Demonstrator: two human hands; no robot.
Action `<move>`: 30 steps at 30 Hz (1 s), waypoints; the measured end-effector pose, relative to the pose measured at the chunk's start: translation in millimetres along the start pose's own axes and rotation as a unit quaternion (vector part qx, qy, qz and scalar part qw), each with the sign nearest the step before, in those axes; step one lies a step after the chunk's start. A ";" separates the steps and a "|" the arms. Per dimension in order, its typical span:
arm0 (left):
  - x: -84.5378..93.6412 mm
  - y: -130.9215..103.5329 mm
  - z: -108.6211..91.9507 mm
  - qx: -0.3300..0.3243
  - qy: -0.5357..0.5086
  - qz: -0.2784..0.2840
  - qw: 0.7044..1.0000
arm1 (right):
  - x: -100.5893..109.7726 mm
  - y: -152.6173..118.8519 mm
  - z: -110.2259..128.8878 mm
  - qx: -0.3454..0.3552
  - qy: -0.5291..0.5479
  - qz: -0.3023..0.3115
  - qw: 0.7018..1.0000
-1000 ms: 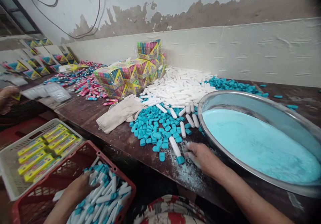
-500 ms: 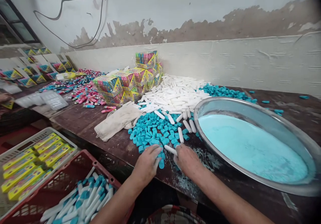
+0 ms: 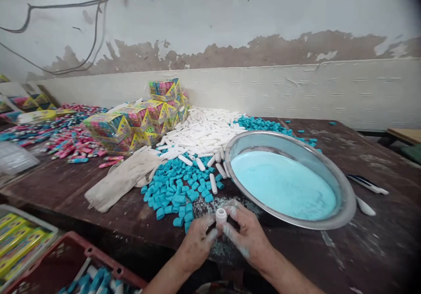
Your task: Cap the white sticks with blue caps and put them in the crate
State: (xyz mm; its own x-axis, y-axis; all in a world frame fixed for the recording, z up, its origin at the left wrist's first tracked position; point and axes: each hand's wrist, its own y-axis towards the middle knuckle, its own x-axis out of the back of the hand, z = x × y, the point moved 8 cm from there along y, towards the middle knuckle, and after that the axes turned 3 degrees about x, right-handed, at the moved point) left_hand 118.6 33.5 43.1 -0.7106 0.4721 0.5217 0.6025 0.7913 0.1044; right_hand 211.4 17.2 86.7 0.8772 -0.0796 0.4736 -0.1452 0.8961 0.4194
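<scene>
A white plastic tube [image 3: 221, 216] stands upright between my hands at the table's front edge, its open mouth facing up. My left hand [image 3: 201, 238] pinches it from the left, and my right hand [image 3: 245, 230] has its powdery fingers around the right side. Just beyond lie many blue caps [image 3: 174, 188] in a loose pile, with a heap of white tubes [image 3: 207, 131] behind them. To the right, a wide metal basin [image 3: 347, 197] holds light blue powder [image 3: 283, 184].
A cloth [image 3: 118, 182] lies left of the caps, near stacked clear-wrapped packs [image 3: 131, 123]. A knife [image 3: 366, 183] and a spoon [image 3: 365, 206] rest right of the basin. A red crate [image 3: 79, 250] with capped tubes stands at lower left.
The view has turned to the right. My hands have come together around the white tube, which now points upward instead of lying slanted in my right hand.
</scene>
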 end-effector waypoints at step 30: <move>107.0 -0.9 104.9 0.172 0.479 -0.180 0.842 | 177.8 -37.6 -115.7 -0.155 -0.355 -0.092 0.917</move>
State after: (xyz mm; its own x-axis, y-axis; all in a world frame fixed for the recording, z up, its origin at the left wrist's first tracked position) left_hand 3.9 124.0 10.0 -0.1053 -0.2220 0.9693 0.1530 0.9595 0.2364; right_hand 425.8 19.9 65.6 0.3376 -0.4076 0.8485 0.2095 0.9113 0.3544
